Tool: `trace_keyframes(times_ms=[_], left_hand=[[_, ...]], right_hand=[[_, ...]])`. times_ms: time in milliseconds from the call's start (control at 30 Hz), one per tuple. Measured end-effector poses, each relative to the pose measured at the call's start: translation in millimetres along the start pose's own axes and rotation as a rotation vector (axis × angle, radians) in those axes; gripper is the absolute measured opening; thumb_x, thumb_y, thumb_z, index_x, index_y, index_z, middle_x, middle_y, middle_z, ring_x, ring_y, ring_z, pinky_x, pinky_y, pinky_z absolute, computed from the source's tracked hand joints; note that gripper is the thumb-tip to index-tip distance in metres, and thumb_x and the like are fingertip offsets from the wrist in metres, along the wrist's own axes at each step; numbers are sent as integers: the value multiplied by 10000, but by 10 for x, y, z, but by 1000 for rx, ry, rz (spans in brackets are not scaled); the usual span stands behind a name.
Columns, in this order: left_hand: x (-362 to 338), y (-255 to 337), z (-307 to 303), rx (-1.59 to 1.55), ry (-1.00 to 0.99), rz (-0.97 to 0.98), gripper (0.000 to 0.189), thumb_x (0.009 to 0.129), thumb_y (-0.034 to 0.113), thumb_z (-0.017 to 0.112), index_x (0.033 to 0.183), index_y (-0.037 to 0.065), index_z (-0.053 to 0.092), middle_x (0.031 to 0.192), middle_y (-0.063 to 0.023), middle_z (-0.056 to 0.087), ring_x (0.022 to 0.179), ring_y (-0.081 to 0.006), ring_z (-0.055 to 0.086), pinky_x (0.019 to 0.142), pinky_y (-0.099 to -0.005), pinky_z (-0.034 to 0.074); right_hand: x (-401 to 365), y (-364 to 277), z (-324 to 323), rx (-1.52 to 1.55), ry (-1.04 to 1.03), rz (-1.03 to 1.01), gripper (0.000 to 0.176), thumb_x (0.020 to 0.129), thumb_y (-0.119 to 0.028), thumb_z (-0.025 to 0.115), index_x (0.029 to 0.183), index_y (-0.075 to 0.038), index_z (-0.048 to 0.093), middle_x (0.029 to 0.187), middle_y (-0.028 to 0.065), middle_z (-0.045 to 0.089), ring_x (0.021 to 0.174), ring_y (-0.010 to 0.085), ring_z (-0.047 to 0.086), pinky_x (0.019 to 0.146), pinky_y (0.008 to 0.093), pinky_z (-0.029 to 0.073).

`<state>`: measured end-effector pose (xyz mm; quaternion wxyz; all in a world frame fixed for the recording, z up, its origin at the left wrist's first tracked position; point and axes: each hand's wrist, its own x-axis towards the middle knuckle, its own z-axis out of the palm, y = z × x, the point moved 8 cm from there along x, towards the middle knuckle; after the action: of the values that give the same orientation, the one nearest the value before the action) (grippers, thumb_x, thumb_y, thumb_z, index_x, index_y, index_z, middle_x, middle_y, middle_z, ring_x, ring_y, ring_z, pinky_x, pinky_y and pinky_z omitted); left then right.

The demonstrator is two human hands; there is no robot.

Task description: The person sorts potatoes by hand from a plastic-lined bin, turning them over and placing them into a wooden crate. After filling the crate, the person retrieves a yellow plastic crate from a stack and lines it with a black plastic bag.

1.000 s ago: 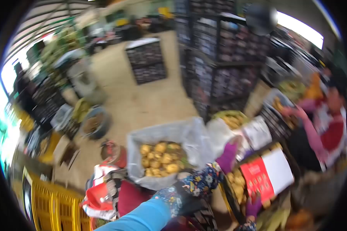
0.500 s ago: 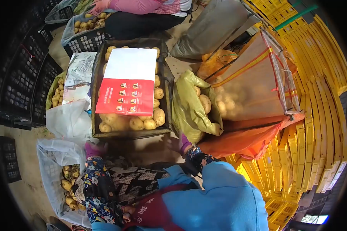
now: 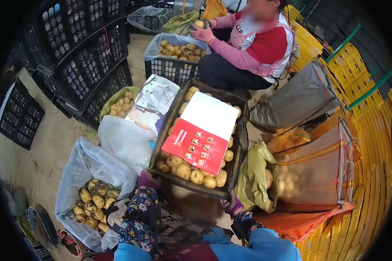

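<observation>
A dark-lined crate (image 3: 244, 150) full of potatoes stands in front of me, tilted across the view. On top lies a red and white printed sheet (image 3: 200, 130). My left hand (image 3: 149, 180), in a purple glove, is at the crate's near left corner, its fingers hard to make out. My right hand (image 3: 233, 204), also purple-gloved, is at the near right corner, with its fingertips partly hidden by the crate edge. Just right of the crate is an olive-green bag (image 3: 259, 174) with potatoes inside.
A co-worker (image 3: 257, 48) sits at the back holding a potato beside a lined crate (image 3: 172, 69). Black crates (image 3: 82, 61) are stacked at left. A lined container of potatoes (image 3: 69, 185) is near left. Yellow crates (image 3: 361, 174) and a mesh bag (image 3: 313, 169) are at right.
The view has swung left and up, so the crate appears turned and further right. The co-worker's upper body has come into view. Both my hands remain near the crate's near corners.
</observation>
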<state>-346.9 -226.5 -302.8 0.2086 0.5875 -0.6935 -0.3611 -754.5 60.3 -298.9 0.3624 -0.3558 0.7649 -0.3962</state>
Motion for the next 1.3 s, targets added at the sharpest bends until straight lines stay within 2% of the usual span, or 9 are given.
trace_keyframes(times_ms=[233,300,500,567,833,867,933,967,1300], left_hand=[[-12,461,-466,88,251,-154,402,733,74,619,1123,-7,562,956,-234,633,952,-390,614,856,-430,482],[169,506,-477,-763,449,-240,373,784,119,678,1130,23,578,895,-116,628,785,-230,597,634,-310,475],[298,524,-1009,-836,787,-144,338,807,164,665,1081,-24,603,930,-138,649,777,-239,606,704,-367,490],[-151,814,-1086,-873,816,-665,516,824,333,682,1157,-38,548,963,-216,638,827,-300,620,726,-378,488],[1,935,-647,120,107,88,410,920,434,518,1003,50,635,864,-257,621,878,-308,641,777,-400,480],[33,989,-640,289,181,220,182,801,132,650,965,74,598,845,-83,636,822,-255,629,687,-361,499],[64,738,-540,-771,153,-197,133,822,156,632,916,76,584,798,-52,612,751,-199,606,620,-320,466],[14,802,-416,-1299,132,-411,118,832,169,622,891,77,577,774,-37,600,716,-170,595,586,-299,449],[-201,1818,-398,-438,-348,-33,898,676,248,794,1421,36,340,1015,-168,631,903,-249,623,814,-340,491]], right_hand=[[114,-1287,-14,-735,-35,-21,394,781,-158,634,1164,-79,586,1000,207,652,912,410,620,775,460,510],[130,-1564,-43,-985,156,-485,322,808,-168,656,1111,-75,603,794,160,651,722,378,630,641,421,514],[639,-1541,-628,388,267,5,337,879,-149,620,1179,-3,578,776,14,596,610,100,527,541,232,426],[613,-1987,-689,564,290,32,385,884,-132,597,1239,2,530,718,-7,547,538,59,456,492,194,362],[289,-3359,267,-400,-41,-581,533,776,-248,723,1243,-64,545,1048,102,606,947,235,598,825,350,479],[105,-3557,526,-619,-92,-755,622,735,-305,767,1275,-105,531,1182,139,587,1060,294,582,923,403,456],[-4,-3497,966,-757,-190,-882,740,655,-455,774,1273,-124,539,1183,162,580,1080,350,558,881,416,458],[-10,-3442,1146,-706,-218,-887,655,676,-466,755,1202,-111,593,1114,141,616,1051,329,579,870,399,461],[634,-3213,1130,-589,-276,-353,169,738,-249,735,821,-110,684,756,97,665,701,252,646,652,365,503]])
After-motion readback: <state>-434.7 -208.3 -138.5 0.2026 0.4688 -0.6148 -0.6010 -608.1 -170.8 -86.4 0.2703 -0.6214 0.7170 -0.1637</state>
